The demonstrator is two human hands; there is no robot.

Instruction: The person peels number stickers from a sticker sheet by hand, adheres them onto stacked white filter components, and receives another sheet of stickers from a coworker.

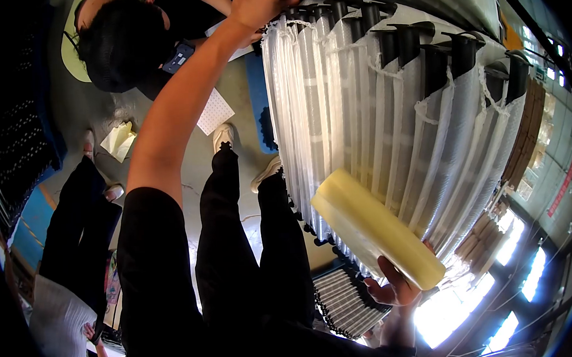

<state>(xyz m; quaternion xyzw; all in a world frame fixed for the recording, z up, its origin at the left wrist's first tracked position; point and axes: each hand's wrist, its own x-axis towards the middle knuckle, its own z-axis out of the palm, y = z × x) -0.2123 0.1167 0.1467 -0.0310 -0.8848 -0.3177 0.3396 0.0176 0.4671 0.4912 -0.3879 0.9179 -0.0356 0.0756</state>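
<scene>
My right hand [395, 289] holds a roll of clear yellowish stretch film [376, 229] by its lower end, fingers against its side. The roll lies tilted across a tall stack of long pieces in clear plastic sleeves [353, 110], with black ends showing at the top and white ties near them. My left arm stretches up to the far top corner of the stack. There my left hand [258, 8] is closed at the edge beside the black ends; what its fingers hold is partly hidden.
A person with dark hair [120, 45] leans in at the top left, close to my left arm. Another person in dark trousers [75, 222] stands at left. Papers [216, 112] and a yellowish sheet [119, 141] appear near the floor. More stacked pieces [347, 298] sit below the roll.
</scene>
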